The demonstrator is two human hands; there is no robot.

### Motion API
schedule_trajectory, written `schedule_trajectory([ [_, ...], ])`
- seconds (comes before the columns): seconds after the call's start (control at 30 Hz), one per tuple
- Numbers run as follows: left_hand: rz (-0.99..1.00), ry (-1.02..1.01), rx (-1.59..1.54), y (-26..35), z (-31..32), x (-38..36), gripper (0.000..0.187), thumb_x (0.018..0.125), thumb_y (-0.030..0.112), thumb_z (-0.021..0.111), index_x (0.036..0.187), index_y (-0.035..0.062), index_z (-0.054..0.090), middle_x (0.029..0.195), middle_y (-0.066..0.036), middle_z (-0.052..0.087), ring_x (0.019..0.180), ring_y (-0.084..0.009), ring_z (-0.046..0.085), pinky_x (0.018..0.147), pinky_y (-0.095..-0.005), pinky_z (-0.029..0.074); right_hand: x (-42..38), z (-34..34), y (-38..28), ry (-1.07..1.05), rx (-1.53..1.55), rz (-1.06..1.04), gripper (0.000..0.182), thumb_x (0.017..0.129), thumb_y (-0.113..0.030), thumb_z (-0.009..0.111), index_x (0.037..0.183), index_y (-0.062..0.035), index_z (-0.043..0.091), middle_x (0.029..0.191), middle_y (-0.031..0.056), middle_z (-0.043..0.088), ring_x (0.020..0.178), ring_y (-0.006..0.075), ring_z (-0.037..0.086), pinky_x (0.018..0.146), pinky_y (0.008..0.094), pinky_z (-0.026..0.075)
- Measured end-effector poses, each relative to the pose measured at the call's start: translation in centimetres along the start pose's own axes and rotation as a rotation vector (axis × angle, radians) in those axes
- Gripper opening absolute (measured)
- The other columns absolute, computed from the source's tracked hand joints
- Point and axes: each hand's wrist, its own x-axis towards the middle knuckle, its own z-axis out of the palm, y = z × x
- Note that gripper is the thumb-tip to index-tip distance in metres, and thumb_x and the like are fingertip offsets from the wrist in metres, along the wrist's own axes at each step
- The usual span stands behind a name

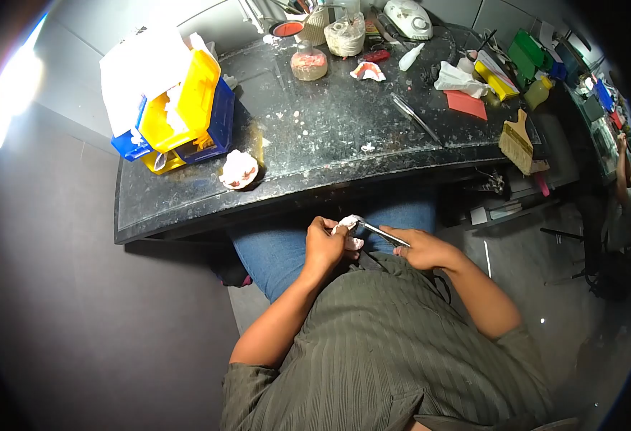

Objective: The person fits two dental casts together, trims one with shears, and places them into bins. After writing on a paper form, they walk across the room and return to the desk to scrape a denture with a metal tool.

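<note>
Over my lap, below the bench edge, my left hand grips a white plaster piece between thumb and fingers. The piece looks like a dental cast, though the fingers cover much of it. My right hand is closed around the handle of metal pliers. Their tip touches the right side of the plaster, and the jaws are too small to make out. Nearby on the bench's front edge rests a round white plaster mould with reddish marks.
The dark bench is strewn with white crumbs. Yellow and blue bins stand at its left. A pink-and-white dental model, a glass jar and a pen-like tool lie farther back. A brush overhangs the right edge.
</note>
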Motion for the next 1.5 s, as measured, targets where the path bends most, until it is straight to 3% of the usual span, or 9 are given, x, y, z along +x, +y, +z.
schedule_trajectory([
  [0.13, -0.044, 0.004, -0.058, 0.8, 0.5, -0.5, 0.014, 0.099, 0.002, 0.055, 0.101, -0.0063, 0.044, 0.082, -0.023, 0.066, 0.064, -0.034, 0.073, 0.048, -0.0414, 0.063, -0.5, -0.6, -3.4, -0.027, -0.095, 0.147, 0.06, 0.097, -0.009, 0.054, 0.155, -0.0104, 0.037, 0.135, 0.0251, 0.06, 0.123, 0.0404, 0.059, 0.102, 0.0422, 0.047],
  [0.27, -0.031, 0.015, -0.063, 0.3, 0.6, -0.2, 0.014, 0.099, 0.002, 0.055, 0.101, -0.0064, 0.044, 0.082, -0.023, 0.066, 0.063, -0.0326, 0.072, 0.047, -0.0403, 0.062, -0.3, 0.9, -2.3, 0.086, -0.098, 0.082, 0.06, 0.097, -0.009, 0.053, 0.155, -0.0123, 0.039, 0.131, 0.0238, 0.063, 0.122, 0.0403, 0.06, 0.102, 0.0422, 0.047],
  [0.53, 0.107, 0.002, 0.037, -0.4, 0.3, -0.2, 0.012, 0.097, 0.0, 0.055, 0.101, -0.0053, 0.045, 0.081, -0.02, 0.067, 0.064, -0.0274, 0.073, 0.047, -0.0357, 0.061, -0.5, 0.2, -5.6, 0.055, -0.217, 0.382, 0.05, 0.087, -0.022, 0.068, 0.127, 0.0051, 0.057, 0.11, 0.0258, 0.07, 0.11, 0.0414, 0.066, 0.094, 0.0463, 0.053],
  [0.9, 0.14, 0.044, 0.194, -1.8, 0.0, 1.6, 0.013, 0.097, 0.002, 0.057, 0.097, -0.0042, 0.046, 0.077, -0.021, 0.068, 0.063, -0.0283, 0.073, 0.046, -0.0364, 0.06, 1.2, 1.1, -4.1, 0.006, -0.261, 0.403, 0.051, 0.087, -0.029, 0.075, 0.12, 0.0081, 0.062, 0.116, 0.0288, 0.067, 0.118, 0.0411, 0.062, 0.098, 0.0457, 0.052],
  [1.17, 0.04, 0.03, 0.145, -2.3, -0.1, 1.8, 0.015, 0.098, 0.004, 0.057, 0.099, -0.0053, 0.046, 0.077, -0.021, 0.068, 0.062, -0.0284, 0.073, 0.045, -0.0367, 0.06, 1.5, 1.7, -3.6, 0.212, -0.203, 0.336, 0.044, 0.086, -0.033, 0.079, 0.092, 0.0091, 0.068, 0.097, 0.0333, 0.068, 0.108, 0.0465, 0.064, 0.092, 0.0496, 0.051],
  [1.37, 0.188, 0.012, 0.059, -1.9, -0.5, 1.2, 0.011, 0.098, 0.002, 0.056, 0.102, -0.0047, 0.048, 0.076, -0.02, 0.068, 0.06, -0.0269, 0.072, 0.043, -0.0354, 0.058, 0.0, 0.7, -2.7, 0.253, -0.241, 0.382, 0.048, 0.089, -0.04, 0.075, 0.094, 0.0076, 0.069, 0.097, 0.0353, 0.066, 0.107, 0.0472, 0.063, 0.092, 0.0503, 0.051],
  [1.4, 0.19, 0.02, 0.053, -1.2, -0.7, 0.7, 0.011, 0.098, 0.002, 0.056, 0.102, -0.0047, 0.048, 0.076, -0.02, 0.068, 0.06, -0.0269, 0.072, 0.043, -0.0354, 0.058, -0.2, 1.0, -1.0, 0.353, -0.352, 0.318, 0.047, 0.09, -0.042, 0.074, 0.088, 0.0054, 0.07, 0.086, 0.0297, 0.069, 0.092, 0.0442, 0.067, 0.081, 0.0504, 0.052],
  [1.43, 0.178, -0.036, -0.016, -0.1, -1.1, -0.1, 0.01, 0.097, 0.001, 0.056, 0.103, -0.0037, 0.049, 0.077, -0.018, 0.068, 0.058, -0.0249, 0.071, 0.041, -0.0331, 0.056, -0.8, -0.4, -2.5, 0.351, -0.36, 0.31, 0.047, 0.09, -0.042, 0.074, 0.088, 0.0054, 0.07, 0.086, 0.0297, 0.069, 0.092, 0.0442, 0.067, 0.081, 0.0504, 0.052],
  [1.5, 0.179, -0.095, -0.085, 1.9, -1.9, -1.2, 0.01, 0.097, 0.0, 0.056, 0.105, -0.0027, 0.05, 0.079, -0.017, 0.068, 0.056, -0.0229, 0.07, 0.04, -0.0309, 0.053, -3.1, -4.6, -6.2, 0.192, -0.238, 0.204, 0.042, 0.09, -0.035, 0.075, 0.08, 0.005, 0.068, 0.063, 0.0169, 0.066, 0.061, 0.0259, 0.066, 0.06, 0.0394, 0.052],
])
